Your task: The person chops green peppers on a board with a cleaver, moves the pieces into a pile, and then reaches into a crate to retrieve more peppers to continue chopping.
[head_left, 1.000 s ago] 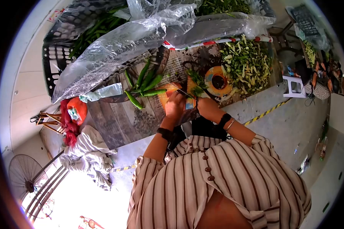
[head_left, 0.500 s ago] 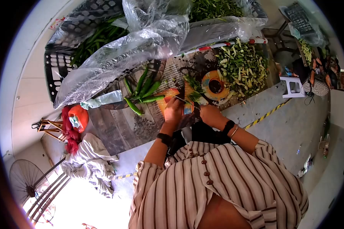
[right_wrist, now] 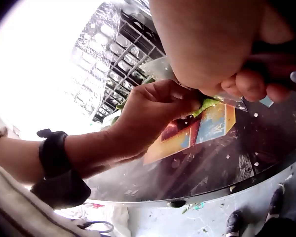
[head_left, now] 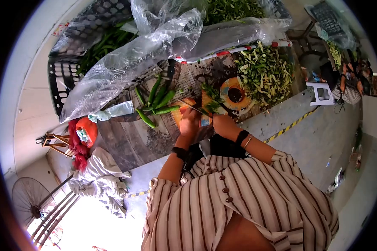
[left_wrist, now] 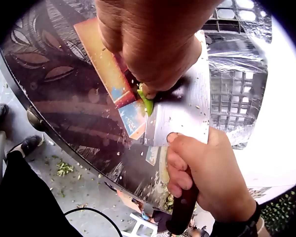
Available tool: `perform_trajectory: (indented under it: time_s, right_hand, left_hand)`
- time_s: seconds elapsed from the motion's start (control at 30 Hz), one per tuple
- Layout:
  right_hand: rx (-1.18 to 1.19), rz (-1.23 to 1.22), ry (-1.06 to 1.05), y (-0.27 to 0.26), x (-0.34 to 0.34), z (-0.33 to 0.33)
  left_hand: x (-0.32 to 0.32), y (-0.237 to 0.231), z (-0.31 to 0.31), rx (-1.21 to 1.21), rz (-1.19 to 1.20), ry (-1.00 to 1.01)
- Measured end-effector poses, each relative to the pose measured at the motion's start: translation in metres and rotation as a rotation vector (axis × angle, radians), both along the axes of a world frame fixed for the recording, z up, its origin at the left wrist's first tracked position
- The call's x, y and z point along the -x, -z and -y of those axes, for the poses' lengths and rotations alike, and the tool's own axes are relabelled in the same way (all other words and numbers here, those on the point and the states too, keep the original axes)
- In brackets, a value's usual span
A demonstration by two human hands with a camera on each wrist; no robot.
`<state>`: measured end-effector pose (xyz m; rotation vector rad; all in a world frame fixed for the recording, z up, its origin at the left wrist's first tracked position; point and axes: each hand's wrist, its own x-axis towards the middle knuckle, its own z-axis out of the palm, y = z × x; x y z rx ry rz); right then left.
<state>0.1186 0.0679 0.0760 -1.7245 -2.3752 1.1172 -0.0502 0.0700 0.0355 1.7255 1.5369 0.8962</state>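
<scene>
In the left wrist view the right hand (left_wrist: pixel 207 173) grips the dark handle (left_wrist: pixel 183 210) of a wide-bladed knife (left_wrist: pixel 182 111). The left hand (left_wrist: pixel 150 44) pinches a green pepper piece (left_wrist: pixel 147 102) beside the blade. The right wrist view shows the left hand (right_wrist: pixel 143 111) holding the pepper (right_wrist: pixel 206 106) over an orange and blue printed patch, with the right hand (right_wrist: pixel 222 49) close above. Whole green peppers (head_left: pixel 157 98) lie left of the hands in the head view; a heap of cut pieces (head_left: pixel 266 73) lies to the right.
Crates (head_left: pixel 58 79) lined with clear plastic (head_left: pixel 134 58) stand along the table's far side, holding green peppers (head_left: pixel 100 46). An orange bag (head_left: pixel 86 130) hangs at the table's left end. A white stool (head_left: pixel 320 93) is on the floor at the right.
The right hand has shifted slightly left, nearer the left hand. The left hand still holds at about the same spot, and the head view has shifted a little.
</scene>
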Motion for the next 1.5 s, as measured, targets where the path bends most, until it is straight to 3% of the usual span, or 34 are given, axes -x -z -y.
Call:
perform_trajectory:
  time_s: [0.2, 0.4, 0.53, 0.8, 1.0, 1.5]
  right_hand:
    - [0.017, -0.094, 0.136, 0.002, -0.005, -0.011]
    - [-0.026, -0.167, 0.266, -0.003, -0.028, -0.02]
    - [-0.078, -0.136, 0.243, -0.019, -0.034, -0.014]
    - [-0.005, -0.119, 0.23, -0.016, -0.031, 0.001]
    - [-0.084, -0.098, 0.189, -0.017, -0.025, 0.006]
    - [0.024, -0.014, 0.172, -0.008, -0.018, -0.003]
  left_hand:
    - [0.0, 0.003, 0.002, -0.041, -0.126, 0.034]
    - [-0.011, 0.007, -0.015, -0.155, -0.098, 0.169]
    - [-0.023, 0.01, -0.021, -0.214, -0.031, 0.193]
    - [-0.017, 0.002, -0.008, -0.038, 0.087, 0.121]
    - [-0.022, 0.002, -0.011, -0.19, 0.076, 0.131]
    - [-0.028, 0.006, -0.015, -0.112, 0.056, 0.028]
